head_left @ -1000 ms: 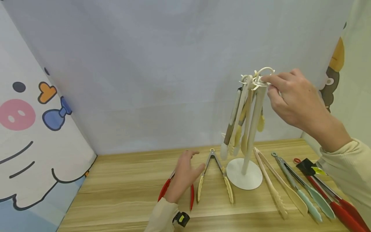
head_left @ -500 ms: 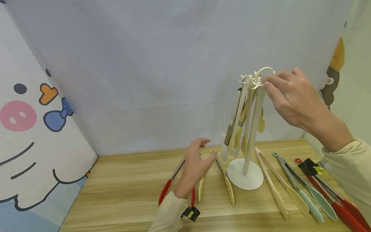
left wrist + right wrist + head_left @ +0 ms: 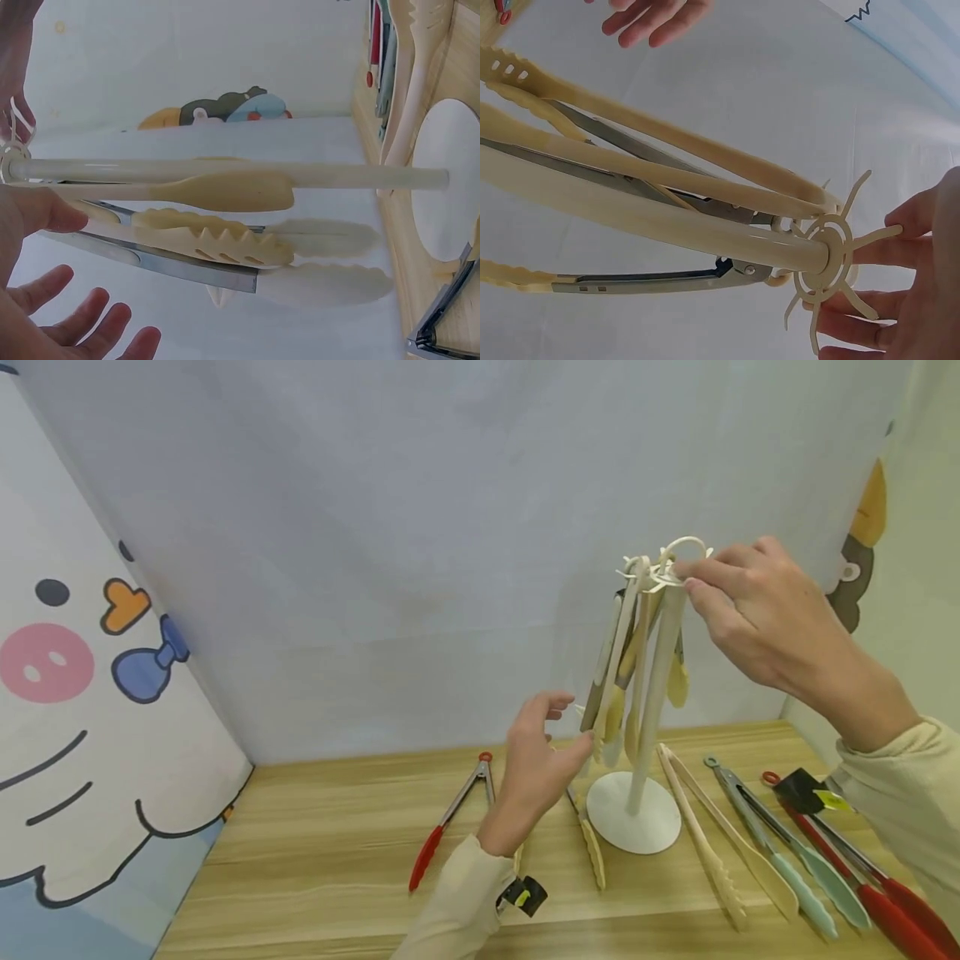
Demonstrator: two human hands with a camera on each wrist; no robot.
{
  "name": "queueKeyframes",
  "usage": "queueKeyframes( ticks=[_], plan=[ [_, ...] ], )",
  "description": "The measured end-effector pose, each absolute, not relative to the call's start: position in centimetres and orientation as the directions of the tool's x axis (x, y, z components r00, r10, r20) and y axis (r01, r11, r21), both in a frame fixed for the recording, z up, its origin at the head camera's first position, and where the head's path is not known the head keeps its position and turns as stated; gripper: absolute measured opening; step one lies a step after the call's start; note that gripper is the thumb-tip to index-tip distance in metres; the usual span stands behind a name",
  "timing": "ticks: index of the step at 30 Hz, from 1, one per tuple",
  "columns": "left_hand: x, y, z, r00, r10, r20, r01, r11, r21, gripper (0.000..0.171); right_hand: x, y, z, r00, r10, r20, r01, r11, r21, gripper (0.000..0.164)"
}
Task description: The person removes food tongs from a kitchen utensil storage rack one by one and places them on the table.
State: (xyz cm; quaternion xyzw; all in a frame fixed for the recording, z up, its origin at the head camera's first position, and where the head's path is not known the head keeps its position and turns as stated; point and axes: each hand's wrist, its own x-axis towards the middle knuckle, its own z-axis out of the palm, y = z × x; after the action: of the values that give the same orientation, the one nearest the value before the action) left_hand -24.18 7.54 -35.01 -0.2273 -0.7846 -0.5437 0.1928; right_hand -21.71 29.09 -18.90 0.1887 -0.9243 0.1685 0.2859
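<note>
A white utensil stand with a hooked ring on top holds several hanging tongs. My right hand grips the hooked ring, thumb against one hook and fingers behind others in the right wrist view. My left hand is spread beside the hanging tongs, fingers apart, holding nothing. In the left wrist view its thumb lies by the beige tongs; whether it touches them I cannot tell. Grey tongs with pale tips hang behind those. Yellow-tipped tongs hang on the far side of the pole.
On the wooden table, red-tipped tongs and yellow-tipped tongs lie left of the stand's round base. To its right lie beige tongs, mint-tipped tongs and more red tongs. A pale curtain hangs behind.
My left hand has moved right and upward, from over the red-tipped tongs to beside the hanging tongs. My right hand stays at the stand's top, its thumb drawn in closer to the ring.
</note>
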Motion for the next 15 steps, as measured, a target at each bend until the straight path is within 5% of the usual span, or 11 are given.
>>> queueKeyframes(
  ticks=[15],
  plan=[
    [-24.5, 9.2, -33.4, -0.819, 0.107, 0.563, 0.568, 0.288, 0.771, 0.037, -21.7, 29.4, -17.6, -0.845, -0.263, 0.466, -0.408, 0.881, -0.241, 0.042]
  ],
)
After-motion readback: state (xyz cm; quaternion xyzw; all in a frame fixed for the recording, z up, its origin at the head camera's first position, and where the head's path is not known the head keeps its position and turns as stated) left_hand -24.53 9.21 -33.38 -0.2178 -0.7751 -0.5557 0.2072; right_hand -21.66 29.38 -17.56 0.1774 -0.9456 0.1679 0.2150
